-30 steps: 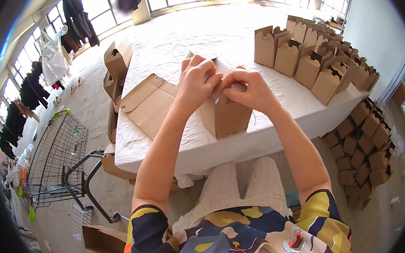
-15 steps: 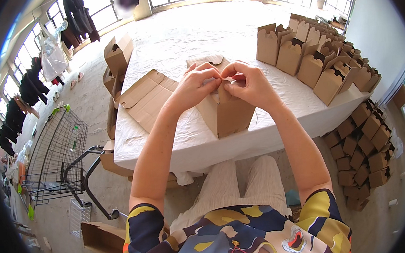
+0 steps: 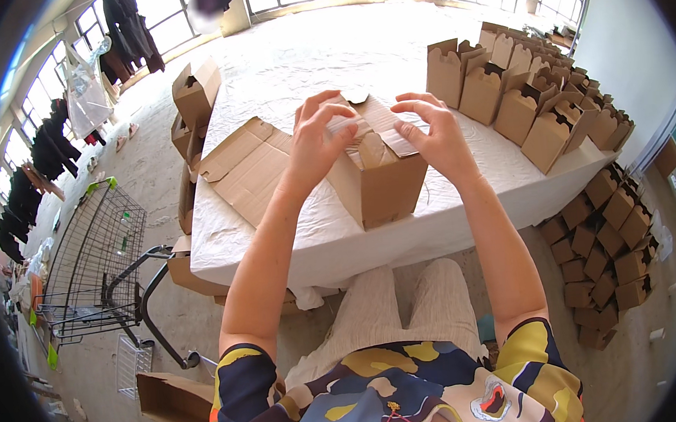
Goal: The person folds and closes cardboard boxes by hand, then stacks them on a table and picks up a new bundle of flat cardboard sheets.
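A brown cardboard box (image 3: 388, 192) stands near the front edge of the white-covered table, its top flaps spread apart. Over its left flap is my left hand (image 3: 322, 134), fingers apart and bent. My right hand (image 3: 431, 129) is at the right flap, thumb and fingers spread. Both hands are at the flaps and grip nothing that I can see; whether the fingertips touch the card is hard to tell. Left of the box lies a flat, folded cardboard sheet (image 3: 247, 166).
Several handled cardboard boxes (image 3: 523, 116) stand in rows at the table's right. More boxes (image 3: 599, 247) are stacked on the floor below them. Boxes (image 3: 196, 91) line the left edge. A wire shopping cart (image 3: 94, 259) and an open carton (image 3: 175, 399) stand on the floor at left.
My hands were pinched together over the middle of the box top. They have since parted to left and right, fingers opened, and the flaps now lie apart. The box stays in place.
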Action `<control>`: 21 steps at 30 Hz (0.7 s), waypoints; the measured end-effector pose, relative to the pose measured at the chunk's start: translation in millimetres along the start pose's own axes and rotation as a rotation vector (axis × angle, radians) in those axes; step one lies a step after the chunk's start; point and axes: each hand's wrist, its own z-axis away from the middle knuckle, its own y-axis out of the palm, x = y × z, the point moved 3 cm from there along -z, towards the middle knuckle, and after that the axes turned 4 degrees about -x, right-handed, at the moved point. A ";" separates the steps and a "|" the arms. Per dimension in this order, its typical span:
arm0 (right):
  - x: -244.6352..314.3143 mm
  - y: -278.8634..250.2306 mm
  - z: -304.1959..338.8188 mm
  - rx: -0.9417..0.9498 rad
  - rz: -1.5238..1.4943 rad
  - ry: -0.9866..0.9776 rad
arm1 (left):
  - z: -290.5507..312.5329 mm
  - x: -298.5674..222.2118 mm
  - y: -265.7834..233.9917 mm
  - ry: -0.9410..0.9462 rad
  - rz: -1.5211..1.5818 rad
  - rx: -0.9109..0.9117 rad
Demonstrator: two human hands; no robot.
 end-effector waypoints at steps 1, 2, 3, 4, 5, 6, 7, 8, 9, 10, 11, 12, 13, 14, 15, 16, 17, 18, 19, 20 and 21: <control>-1.3 2.7 3.2 0.009 0.070 -0.014 | -3.4 3.7 1.6 -0.040 -0.024 -0.027; -0.7 6.7 4.8 0.021 0.134 -0.033 | -5.7 9.0 1.7 -0.070 -0.041 -0.022; 1.4 10.1 5.4 0.086 0.149 -0.014 | -7.8 15.7 1.3 -0.100 -0.058 -0.018; 3.4 12.7 5.5 0.096 0.141 0.009 | -9.4 22.7 0.6 -0.130 -0.076 -0.014; 5.2 13.7 5.4 0.102 0.139 0.036 | -13.3 22.9 0.9 -0.149 -0.059 0.009; 6.3 13.9 4.7 0.108 0.136 0.063 | -14.4 21.1 2.4 -0.157 -0.059 0.037; 8.0 13.3 3.1 0.117 0.119 0.056 | -14.3 17.5 3.4 -0.167 -0.059 0.064; 6.6 15.5 3.1 0.126 0.081 0.058 | -14.9 11.6 3.1 -0.176 -0.061 0.093; 4.5 18.5 3.6 0.135 0.042 0.060 | -15.4 9.3 3.9 -0.193 -0.064 0.150; 2.5 20.0 3.7 0.144 0.003 0.062 | -15.9 7.8 5.0 -0.210 -0.065 0.208; 1.5 20.9 4.0 0.147 0.004 0.062 | -15.2 6.9 5.1 -0.231 -0.068 0.264; 0.6 21.3 4.4 0.149 0.005 0.064 | -17.4 4.7 4.6 -0.239 -0.066 0.295; -0.7 21.7 4.8 0.151 0.006 0.065 | -21.4 2.8 4.5 -0.247 -0.063 0.328; -2.1 22.2 4.7 0.157 0.017 0.064 | -23.6 2.0 4.9 -0.253 -0.060 0.357; -4.6 22.7 4.0 0.163 0.029 0.062 | -24.8 3.3 6.3 -0.256 -0.066 0.360; -6.2 23.0 3.4 0.169 0.040 0.061 | -25.5 4.8 8.2 -0.258 -0.071 0.364; -7.8 24.3 2.7 0.189 0.086 0.075 | -26.1 6.1 10.4 -0.258 -0.079 0.370; -8.6 25.9 2.2 0.210 0.133 0.088 | -25.1 6.3 11.6 -0.254 -0.083 0.354; -9.2 27.6 1.9 0.230 0.179 0.101 | -23.3 6.2 12.7 -0.251 -0.088 0.338; -11.1 27.7 0.6 0.249 0.192 0.131 | -23.5 5.5 14.6 -0.240 -0.089 0.323; -13.6 28.4 -0.5 0.269 0.205 0.160 | -22.1 6.1 15.4 -0.239 -0.073 0.283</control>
